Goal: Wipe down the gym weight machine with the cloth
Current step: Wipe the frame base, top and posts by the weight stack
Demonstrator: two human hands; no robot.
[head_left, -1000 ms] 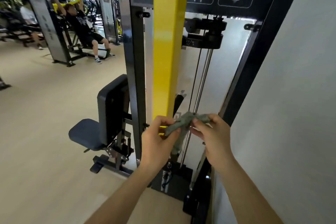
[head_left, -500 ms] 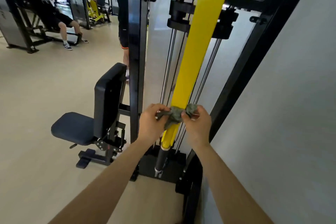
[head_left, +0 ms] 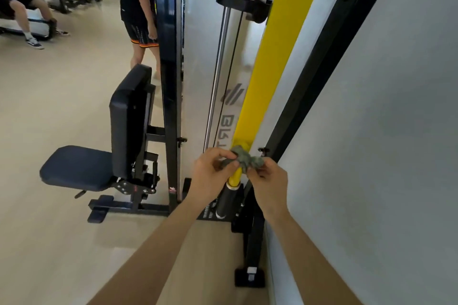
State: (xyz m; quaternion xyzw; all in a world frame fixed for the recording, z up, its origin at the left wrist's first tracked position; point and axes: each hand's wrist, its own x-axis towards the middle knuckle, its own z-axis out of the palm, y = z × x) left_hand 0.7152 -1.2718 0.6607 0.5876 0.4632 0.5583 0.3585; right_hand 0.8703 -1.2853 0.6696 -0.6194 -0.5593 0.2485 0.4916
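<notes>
A crumpled grey-green cloth lies against the lower end of the weight machine's yellow arm, just above its black handle. My left hand pinches the cloth's left end with curled fingers. My right hand pinches its right end. Both hands are close together in front of the yellow arm. The machine's black frame and chrome guide rods rise behind.
The machine's padded black seat and backrest stand to the left. A grey wall runs close on the right. A person in shorts stands behind the frame, and another person sits on a machine at the far left.
The view has tilted down and closer. Both hands have slid the cloth lower along the yellow arm, near its bottom end. A standing person has come into view behind the frame.
</notes>
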